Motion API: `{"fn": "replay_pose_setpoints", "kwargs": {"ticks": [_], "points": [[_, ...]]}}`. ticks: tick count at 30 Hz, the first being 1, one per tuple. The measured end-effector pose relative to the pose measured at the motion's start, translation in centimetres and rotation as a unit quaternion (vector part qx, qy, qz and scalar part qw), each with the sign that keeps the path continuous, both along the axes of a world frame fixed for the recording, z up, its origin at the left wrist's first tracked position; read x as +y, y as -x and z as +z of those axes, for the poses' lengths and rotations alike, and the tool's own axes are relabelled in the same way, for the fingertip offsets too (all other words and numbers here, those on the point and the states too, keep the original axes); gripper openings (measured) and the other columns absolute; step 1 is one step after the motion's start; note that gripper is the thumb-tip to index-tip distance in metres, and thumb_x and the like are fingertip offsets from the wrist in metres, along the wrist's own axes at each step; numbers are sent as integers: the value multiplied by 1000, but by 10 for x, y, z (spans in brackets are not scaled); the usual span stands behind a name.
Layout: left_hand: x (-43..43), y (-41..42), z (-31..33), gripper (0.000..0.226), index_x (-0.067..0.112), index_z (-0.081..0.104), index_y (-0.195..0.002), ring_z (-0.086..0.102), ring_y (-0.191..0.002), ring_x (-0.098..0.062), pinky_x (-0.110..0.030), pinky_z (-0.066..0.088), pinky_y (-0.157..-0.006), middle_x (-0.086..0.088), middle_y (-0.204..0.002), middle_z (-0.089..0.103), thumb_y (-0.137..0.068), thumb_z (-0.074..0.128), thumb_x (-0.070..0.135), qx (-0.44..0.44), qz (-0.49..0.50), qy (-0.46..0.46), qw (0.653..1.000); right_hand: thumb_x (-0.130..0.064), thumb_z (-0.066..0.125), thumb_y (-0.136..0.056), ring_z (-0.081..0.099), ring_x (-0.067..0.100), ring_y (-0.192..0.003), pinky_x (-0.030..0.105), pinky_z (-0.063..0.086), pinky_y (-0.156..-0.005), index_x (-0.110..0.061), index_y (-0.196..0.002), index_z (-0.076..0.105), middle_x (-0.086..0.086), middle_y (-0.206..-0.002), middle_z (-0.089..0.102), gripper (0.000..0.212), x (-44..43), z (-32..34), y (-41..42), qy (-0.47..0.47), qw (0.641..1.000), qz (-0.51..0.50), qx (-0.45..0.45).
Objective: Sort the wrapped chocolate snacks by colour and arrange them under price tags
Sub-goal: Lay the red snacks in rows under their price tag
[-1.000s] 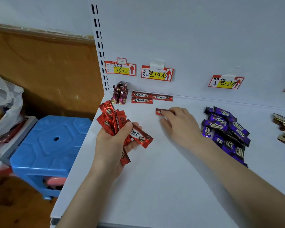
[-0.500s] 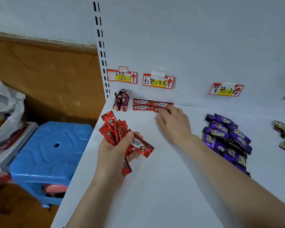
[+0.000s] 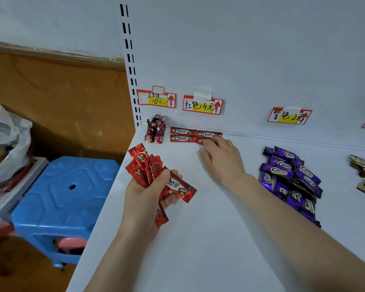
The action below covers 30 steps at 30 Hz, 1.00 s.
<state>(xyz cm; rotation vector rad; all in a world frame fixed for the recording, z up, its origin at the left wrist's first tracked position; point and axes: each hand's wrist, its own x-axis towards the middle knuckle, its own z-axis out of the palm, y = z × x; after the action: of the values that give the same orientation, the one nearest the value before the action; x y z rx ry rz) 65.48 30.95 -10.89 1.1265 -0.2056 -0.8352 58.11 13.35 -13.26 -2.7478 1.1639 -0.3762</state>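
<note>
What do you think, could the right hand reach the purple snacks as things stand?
Probably yes: the right hand is at the red row, and only bare shelf lies between it and the purple snacks.

placed bars (image 3: 183,134) below middle tag (image 3: 202,106) | bonbons (image 3: 155,130) left | loose pile (image 3: 291,175) right

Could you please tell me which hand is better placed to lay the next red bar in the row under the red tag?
Likely right. The right hand is open, fingertips on the fourth bar in the row, while the left hand is full, holding the bundle of red bars.
</note>
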Motion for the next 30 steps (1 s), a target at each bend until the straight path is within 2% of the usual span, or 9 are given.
{"fn": "replay_pose_setpoints", "kwargs": {"ticks": [11, 17, 21, 26, 30], "points": [[0, -1, -1, 12, 22, 57, -97, 72, -73, -15, -23, 54, -49, 0, -76, 74, -89, 57, 12, 5, 3, -3, 1000, -26, 36, -95, 42, 28, -119, 38, 33, -99, -15, -125, 54, 7, -130, 50, 37, 0, -1, 0, 2, 1000, -1, -8], [3, 0, 1, 10, 20, 58, -94, 72, -74, -16, -24, 55, -51, -1, -76, 74, -90, 56, 11, 3, 9, 4, 1000, -28, 34, -97, 40, 22, -124, 35, 28, -105, -17, -129, 51, 2, -135, 49, 38, 7, 4, -14, 20, 998, 51, -11], [7, -4, 2, 10, 18, 59, -94, 72, -74, -16, -25, 56, -52, -2, -78, 74, -90, 57, 10, 3, 21, 8, 1000, -33, 30, -98, 34, 21, -129, 41, 21, -109, -17, -134, 45, 2, -139, 43, 42, 15, 3, -28, 4, 997, 78, 13], [12, -8, 1, 10, 17, 59, -95, 72, -74, -16, -25, 56, -53, -2, -80, 74, -90, 56, 9, 2, 32, 3, 999, -35, 30, -98, 39, 20, -122, 38, 24, -103, -19, -126, 52, 1, -131, 49, 39, 19, -1, -34, 5, 995, 95, 16], [11, -7, -1, 10, 15, 59, -97, 72, -76, -18, -27, 57, -54, -4, -81, 74, -90, 56, 9, 7, 28, 2, 1000, -34, 29, -98, 38, 19, -122, 38, 24, -105, -19, -122, 54, 1, -131, 48, 38, 18, -2, -34, 2, 995, 100, 18]]}}
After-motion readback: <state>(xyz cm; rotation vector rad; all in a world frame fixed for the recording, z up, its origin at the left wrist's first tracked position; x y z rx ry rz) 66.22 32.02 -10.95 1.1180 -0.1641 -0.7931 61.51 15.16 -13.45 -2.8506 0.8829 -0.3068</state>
